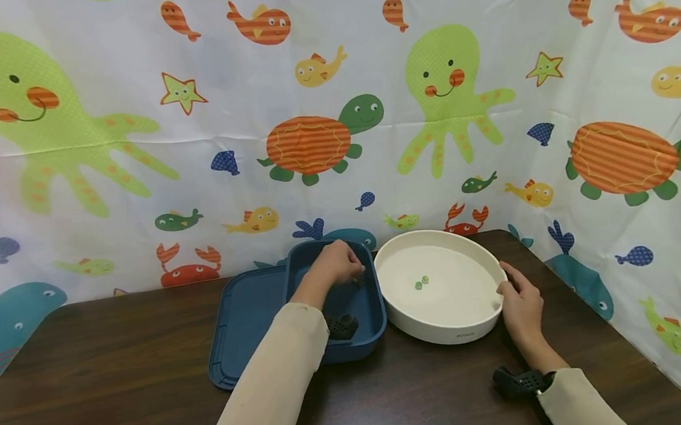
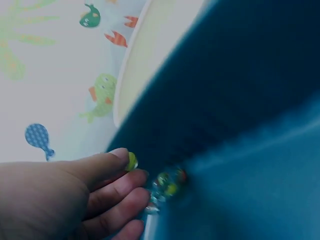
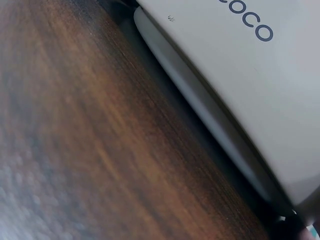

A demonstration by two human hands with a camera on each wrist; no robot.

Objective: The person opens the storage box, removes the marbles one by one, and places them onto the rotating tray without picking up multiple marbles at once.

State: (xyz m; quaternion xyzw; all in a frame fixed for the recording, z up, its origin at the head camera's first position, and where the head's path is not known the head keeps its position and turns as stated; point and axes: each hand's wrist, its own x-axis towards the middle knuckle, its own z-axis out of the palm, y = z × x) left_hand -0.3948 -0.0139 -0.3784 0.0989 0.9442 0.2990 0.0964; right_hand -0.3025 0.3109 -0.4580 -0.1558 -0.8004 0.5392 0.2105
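My left hand (image 1: 340, 263) reaches down into a deep blue bin (image 1: 351, 353). Its thumb and fingers pinch a yellow-green glass marble (image 2: 132, 161), seen in the left wrist view. Several more marbles (image 2: 169, 184) lie bunched in the bin just past the fingertips. To the right stands a round white dish (image 1: 434, 329) with low walls. Two small green marbles (image 1: 425, 280) rest on its floor. My right hand (image 1: 521, 301) grips the dish's right rim. In the right wrist view only the dish's lettered outer wall (image 3: 245, 75) shows clearly.
A flat blue lid (image 1: 227, 341) lies on the dark wooden table (image 1: 119, 376), left of the bin and partly beneath it. A curtain (image 1: 339, 199) printed with sea animals hangs behind the table and along its right side.
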